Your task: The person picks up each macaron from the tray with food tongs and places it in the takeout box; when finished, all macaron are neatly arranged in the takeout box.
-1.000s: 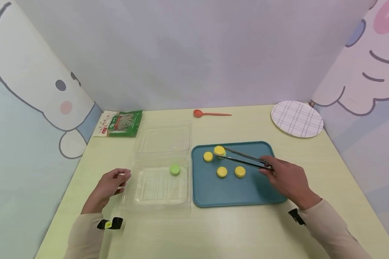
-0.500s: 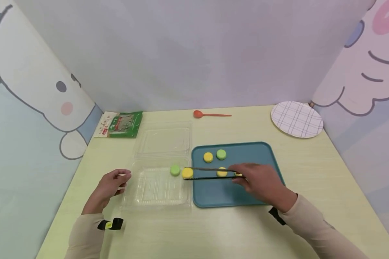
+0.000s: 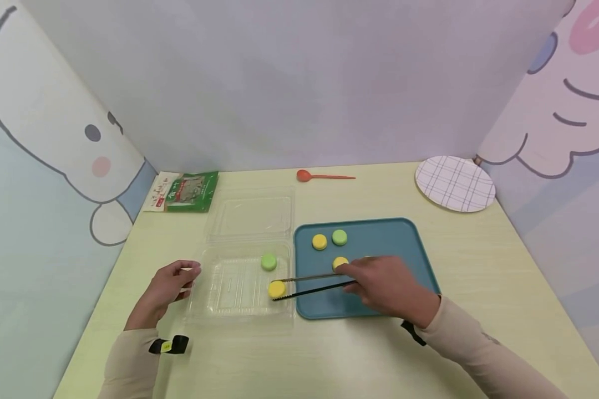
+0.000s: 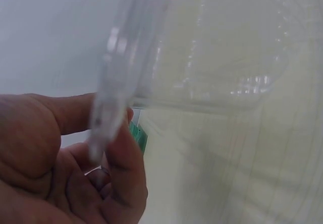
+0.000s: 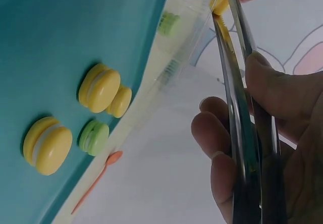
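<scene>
My right hand [image 3: 389,285] grips metal tongs [image 3: 314,285], whose tips pinch a yellow macaron [image 3: 277,289] over the right part of the clear plastic container [image 3: 214,316]. Whether that macaron touches the container floor I cannot tell. A green macaron [image 3: 268,262] lies inside, just behind it. On the blue tray [image 3: 324,305] are a green macaron [image 3: 339,238] and several yellow macarons [image 3: 319,241], one mostly covered by my right hand. My left hand [image 3: 167,288] pinches the container's left rim [image 4: 108,103] between thumb and fingers, as the left wrist view shows.
The container's transparent lid [image 3: 252,216] lies folded back behind it. Farther back are a green and white food packet [image 3: 184,191], a red spoon [image 3: 304,175] and a checked plate [image 3: 455,183]. Walls stand behind and on both sides of the table [image 3: 329,354].
The tongs have lifted the yellow macaron off a green one on the tray, carried it left over the container, then toward me. My left hand has stayed at the rim.
</scene>
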`<state>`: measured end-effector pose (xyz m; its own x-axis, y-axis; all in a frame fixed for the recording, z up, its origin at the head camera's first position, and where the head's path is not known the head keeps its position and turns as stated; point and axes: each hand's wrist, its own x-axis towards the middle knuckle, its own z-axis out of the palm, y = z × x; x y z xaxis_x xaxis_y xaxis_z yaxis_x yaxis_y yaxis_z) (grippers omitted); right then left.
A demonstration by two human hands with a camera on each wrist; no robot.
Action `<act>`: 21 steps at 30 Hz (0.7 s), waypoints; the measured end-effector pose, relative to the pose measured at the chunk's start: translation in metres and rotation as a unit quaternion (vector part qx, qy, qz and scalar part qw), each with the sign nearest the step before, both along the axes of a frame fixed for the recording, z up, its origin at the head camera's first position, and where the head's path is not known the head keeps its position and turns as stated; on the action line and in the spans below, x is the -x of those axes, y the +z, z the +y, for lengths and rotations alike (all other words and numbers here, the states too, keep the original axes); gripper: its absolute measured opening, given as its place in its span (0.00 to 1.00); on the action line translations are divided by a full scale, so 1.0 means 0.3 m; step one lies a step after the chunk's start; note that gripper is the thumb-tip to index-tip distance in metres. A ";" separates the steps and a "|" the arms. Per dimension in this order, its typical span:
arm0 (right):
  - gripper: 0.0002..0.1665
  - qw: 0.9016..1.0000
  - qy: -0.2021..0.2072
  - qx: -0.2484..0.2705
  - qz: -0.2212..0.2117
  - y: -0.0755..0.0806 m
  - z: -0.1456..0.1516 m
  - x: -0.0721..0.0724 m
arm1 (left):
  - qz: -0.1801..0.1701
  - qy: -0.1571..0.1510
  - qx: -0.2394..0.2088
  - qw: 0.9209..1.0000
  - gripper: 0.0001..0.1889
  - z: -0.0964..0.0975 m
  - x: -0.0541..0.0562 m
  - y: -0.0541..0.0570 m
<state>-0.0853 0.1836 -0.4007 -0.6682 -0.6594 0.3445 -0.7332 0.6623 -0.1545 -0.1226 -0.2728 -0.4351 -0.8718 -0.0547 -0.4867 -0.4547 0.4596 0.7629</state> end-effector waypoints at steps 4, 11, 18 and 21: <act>0.21 1.000 0.010 -0.012 0.003 0.007 -0.013 -0.001 | -0.002 0.001 0.003 1.000 0.22 0.002 0.002 -0.001; 0.19 0.998 0.018 -0.040 0.034 0.025 -0.041 0.002 | -0.010 0.004 0.003 1.000 0.24 0.001 0.003 0.002; 0.14 0.992 0.029 -0.109 0.064 0.068 -0.120 0.012 | -0.002 -0.004 0.004 1.000 0.23 -0.003 0.004 0.002; 0.11 0.987 0.043 -0.131 0.077 0.083 -0.161 0.011 | -0.005 -0.003 0.001 1.000 0.23 -0.001 0.006 0.000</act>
